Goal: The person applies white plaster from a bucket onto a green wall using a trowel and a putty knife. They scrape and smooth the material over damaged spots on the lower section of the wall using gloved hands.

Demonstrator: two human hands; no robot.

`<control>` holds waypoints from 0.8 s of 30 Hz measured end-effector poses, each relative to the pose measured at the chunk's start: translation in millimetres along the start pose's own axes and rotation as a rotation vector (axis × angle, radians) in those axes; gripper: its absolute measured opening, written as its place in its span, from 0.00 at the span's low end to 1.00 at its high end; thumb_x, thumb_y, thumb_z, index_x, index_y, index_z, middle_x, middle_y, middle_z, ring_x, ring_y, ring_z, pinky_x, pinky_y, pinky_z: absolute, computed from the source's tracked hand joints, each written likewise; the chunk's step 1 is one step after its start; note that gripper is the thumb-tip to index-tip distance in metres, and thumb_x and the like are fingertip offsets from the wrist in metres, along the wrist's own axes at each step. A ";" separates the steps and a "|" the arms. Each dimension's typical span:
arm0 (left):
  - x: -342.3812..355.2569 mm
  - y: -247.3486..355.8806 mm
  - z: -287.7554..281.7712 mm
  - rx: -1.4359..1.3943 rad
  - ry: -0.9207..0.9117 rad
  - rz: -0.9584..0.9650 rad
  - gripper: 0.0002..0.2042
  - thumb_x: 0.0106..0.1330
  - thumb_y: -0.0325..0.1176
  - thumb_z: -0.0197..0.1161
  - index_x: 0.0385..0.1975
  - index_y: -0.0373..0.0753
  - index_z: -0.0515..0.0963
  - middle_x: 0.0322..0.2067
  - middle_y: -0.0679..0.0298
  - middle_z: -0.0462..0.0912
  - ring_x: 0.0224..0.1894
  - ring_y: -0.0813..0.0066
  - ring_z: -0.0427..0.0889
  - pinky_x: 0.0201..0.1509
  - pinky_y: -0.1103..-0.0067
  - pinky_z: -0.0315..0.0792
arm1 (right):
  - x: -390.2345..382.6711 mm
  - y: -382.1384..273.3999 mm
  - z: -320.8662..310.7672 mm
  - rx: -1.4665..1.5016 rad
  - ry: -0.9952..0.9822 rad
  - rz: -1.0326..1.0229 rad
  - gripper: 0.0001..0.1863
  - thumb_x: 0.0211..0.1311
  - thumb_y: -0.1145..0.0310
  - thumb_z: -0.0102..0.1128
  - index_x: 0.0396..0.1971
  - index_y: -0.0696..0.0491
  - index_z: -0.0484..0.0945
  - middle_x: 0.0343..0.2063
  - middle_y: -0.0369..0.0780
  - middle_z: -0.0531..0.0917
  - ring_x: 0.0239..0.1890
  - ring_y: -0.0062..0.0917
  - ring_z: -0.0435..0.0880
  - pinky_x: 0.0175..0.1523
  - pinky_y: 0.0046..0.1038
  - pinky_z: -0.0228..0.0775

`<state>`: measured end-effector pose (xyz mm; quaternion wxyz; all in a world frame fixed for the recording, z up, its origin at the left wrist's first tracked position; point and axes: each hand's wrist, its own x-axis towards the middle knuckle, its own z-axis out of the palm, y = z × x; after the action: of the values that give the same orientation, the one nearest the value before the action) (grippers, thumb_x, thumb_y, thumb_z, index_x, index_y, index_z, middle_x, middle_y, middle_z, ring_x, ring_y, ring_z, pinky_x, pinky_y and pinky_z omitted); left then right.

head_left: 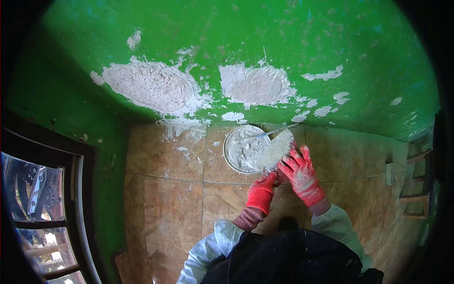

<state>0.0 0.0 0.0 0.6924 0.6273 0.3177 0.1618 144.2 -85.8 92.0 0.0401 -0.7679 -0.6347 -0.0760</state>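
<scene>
right hand, left hand at whitish mass by bucket

Med. light overall; green wall brightest up top, dimmer twd. L & R corners. Window at L has blown-out white spots; dark clothing nr. bottom loses detail. Fisheye: blk. vignette at sides, window frame bowed, fine texture a bit soft.

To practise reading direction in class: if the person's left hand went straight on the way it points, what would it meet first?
The left hand would likely meet the rough whitish mass just ahead; depth is unclear, so they may be touching.
</scene>
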 end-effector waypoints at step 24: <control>-30.7 32.2 -17.6 -0.579 0.053 -0.608 0.21 0.66 0.50 0.48 0.54 0.46 0.68 0.43 0.66 0.76 0.33 0.75 0.74 0.37 0.80 0.70 | 20.0 -44.7 56.0 -0.113 -0.033 -0.092 0.20 0.53 0.63 0.49 0.48 0.45 0.72 0.41 0.33 0.75 0.41 0.28 0.76 0.35 0.33 0.71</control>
<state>-28.6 -0.4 38.4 0.8479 0.2801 0.4474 0.0487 107.7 -49.1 38.7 -0.0171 -0.7401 -0.6647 -0.1007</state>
